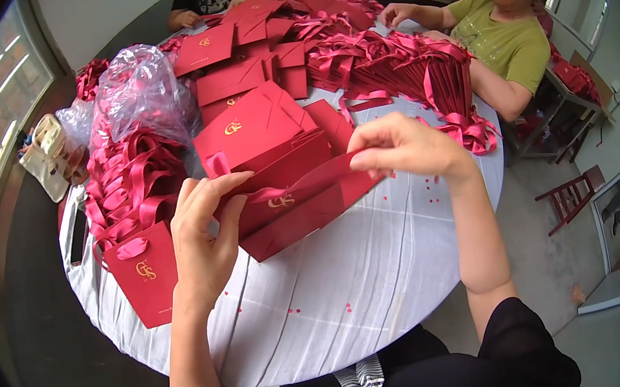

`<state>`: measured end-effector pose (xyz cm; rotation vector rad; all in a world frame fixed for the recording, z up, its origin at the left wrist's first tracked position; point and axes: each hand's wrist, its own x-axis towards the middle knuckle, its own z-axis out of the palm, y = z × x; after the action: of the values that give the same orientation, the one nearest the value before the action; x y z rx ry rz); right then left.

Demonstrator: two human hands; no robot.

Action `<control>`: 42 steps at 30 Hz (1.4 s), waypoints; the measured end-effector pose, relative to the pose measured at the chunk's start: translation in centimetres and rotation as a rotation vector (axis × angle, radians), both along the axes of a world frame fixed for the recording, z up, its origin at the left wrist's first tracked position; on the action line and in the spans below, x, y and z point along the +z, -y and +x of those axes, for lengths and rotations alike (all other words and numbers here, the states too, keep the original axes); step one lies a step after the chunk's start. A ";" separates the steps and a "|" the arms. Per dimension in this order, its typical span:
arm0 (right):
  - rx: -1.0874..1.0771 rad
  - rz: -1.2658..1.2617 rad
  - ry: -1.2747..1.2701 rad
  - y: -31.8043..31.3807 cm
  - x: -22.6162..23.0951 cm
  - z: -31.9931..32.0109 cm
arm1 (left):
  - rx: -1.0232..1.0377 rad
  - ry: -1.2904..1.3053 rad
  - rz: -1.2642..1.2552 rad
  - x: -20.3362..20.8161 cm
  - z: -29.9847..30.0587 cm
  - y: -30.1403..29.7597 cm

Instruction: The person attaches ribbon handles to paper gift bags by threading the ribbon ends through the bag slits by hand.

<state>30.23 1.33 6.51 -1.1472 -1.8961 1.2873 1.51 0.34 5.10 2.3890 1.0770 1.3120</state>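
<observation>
Left fingers [230, 183] and right fingers [374, 158] pinch a ribbon [308, 177] across red bags [260, 134]; clear plastic [138, 87] lies at ten o'clock.

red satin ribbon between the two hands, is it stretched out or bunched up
Stretched out: the red satin ribbon runs as one long, nearly straight band from the left hand to the right hand.
</observation>
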 end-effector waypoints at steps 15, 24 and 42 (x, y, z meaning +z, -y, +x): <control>-0.203 0.291 -0.891 -0.2 0.0 1.5 | 0.135 -0.271 0.259 2.9 2.7 0.7; -0.012 -0.016 -0.866 2.1 0.1 -4.6 | -0.032 -0.386 -0.057 4.2 3.5 -1.6; -0.294 0.025 -0.284 2.0 -2.4 -6.0 | -0.335 0.010 -0.523 1.2 3.8 -5.6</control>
<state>24.24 -0.68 4.14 -1.1152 -1.4738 1.1874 5.35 5.98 6.27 2.0462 0.8372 0.8068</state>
